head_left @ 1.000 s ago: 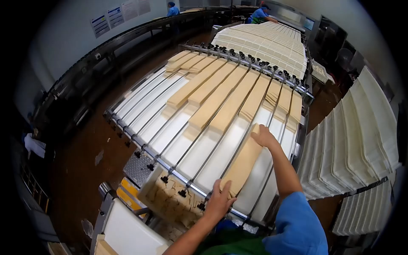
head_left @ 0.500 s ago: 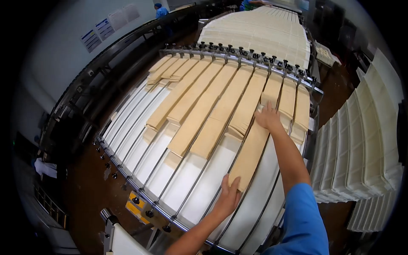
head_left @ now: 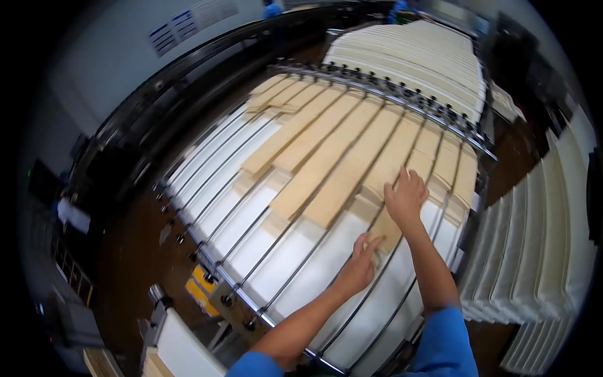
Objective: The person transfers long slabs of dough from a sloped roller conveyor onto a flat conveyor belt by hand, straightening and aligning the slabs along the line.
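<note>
Long beige strips (head_left: 326,169) lie in lanes between dark rods on the white belt (head_left: 301,257). My left hand (head_left: 359,267) pinches the near end of one strip (head_left: 388,234) in a right-hand lane. Above it on the same strip rests my right hand (head_left: 406,196), its fingers spread over the surface. Shorter stacked strips (head_left: 443,166) lie to the right of my right hand.
A metal bar with black knobs (head_left: 377,81) crosses the far end; another rail (head_left: 251,305) runs along the near side. Stacked pale trays (head_left: 521,232) stand at right. Beyond are more pale sheets (head_left: 408,63) and two people in blue.
My left hand has moved up and away from me, bringing the strip's near end with it. My right hand now sits closer to my left. The view has shifted.
</note>
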{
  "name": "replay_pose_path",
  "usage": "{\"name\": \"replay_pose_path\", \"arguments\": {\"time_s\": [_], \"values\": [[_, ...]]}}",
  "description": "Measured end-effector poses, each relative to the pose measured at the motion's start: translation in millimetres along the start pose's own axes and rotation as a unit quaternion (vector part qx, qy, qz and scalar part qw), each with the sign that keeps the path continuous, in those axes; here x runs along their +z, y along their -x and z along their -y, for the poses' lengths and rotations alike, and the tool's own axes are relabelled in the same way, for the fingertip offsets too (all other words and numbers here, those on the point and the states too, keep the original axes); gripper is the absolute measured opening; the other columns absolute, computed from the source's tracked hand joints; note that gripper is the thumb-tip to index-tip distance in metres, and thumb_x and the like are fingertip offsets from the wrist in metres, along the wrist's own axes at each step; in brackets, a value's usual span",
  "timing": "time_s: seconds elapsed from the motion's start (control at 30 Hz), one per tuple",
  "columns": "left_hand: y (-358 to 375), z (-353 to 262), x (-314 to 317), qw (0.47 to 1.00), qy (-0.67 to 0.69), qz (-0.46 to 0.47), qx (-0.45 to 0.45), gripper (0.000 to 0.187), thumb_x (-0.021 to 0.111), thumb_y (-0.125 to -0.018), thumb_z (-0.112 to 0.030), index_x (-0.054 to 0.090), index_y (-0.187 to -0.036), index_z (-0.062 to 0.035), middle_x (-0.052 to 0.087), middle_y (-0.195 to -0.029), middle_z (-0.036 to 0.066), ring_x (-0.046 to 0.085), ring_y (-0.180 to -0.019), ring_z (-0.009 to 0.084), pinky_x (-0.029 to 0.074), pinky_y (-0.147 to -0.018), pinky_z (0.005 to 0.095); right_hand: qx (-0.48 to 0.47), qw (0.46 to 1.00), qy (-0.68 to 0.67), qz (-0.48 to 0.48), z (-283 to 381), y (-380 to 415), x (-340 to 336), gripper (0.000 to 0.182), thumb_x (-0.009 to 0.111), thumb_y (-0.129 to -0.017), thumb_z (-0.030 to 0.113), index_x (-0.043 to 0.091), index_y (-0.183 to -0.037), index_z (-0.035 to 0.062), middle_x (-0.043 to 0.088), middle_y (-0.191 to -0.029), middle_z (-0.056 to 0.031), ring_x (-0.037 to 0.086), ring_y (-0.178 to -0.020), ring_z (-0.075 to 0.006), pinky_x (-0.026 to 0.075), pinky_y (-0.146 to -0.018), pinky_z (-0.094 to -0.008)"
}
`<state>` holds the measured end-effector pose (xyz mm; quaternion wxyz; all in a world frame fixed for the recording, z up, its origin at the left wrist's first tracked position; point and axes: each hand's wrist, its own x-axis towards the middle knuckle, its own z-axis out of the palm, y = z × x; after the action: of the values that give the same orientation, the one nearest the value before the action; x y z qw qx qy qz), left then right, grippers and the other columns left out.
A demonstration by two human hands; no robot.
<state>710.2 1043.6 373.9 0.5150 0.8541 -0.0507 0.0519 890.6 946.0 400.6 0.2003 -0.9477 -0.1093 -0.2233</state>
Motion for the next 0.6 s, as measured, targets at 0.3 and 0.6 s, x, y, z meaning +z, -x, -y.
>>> {"name": "replay_pose_path", "arguments": {"time_s": [0.3,0.6], "values": [[243.0,-9.4,-111.4,0.944,0.024,-0.306,-0.125,0.059,0.048,-0.079,0.000,0.033,-0.136,-0.0043,0.029,-0.139,0.018,0.033,-0.129,0.0326,0.050,-0.085,0.0318,-0.215,0.940,-0.167,0.205,105.3,169.9,-36.5,0.057,0.059,-0.083,0.030,0.043,-0.131,0.0046,0.031,-0.138,-0.0237,0.027,-0.128,-0.0384,0.016,-0.104,-0.0542],[501.3,34.0,-135.0,0.687,-0.245,-0.503,-0.464,0.074,0.068,-0.079,-0.023,0.031,-0.139,-0.0021,0.026,-0.138,0.032,0.029,-0.125,0.0476,0.028,-0.105,0.0514,-0.467,0.781,-0.251,0.330,327.3,327.6,-7.8,0.057,0.063,-0.079,0.030,0.048,-0.126,0.0028,0.036,-0.134,-0.0238,0.030,-0.126,-0.0386,0.020,-0.104,-0.0525]]}}
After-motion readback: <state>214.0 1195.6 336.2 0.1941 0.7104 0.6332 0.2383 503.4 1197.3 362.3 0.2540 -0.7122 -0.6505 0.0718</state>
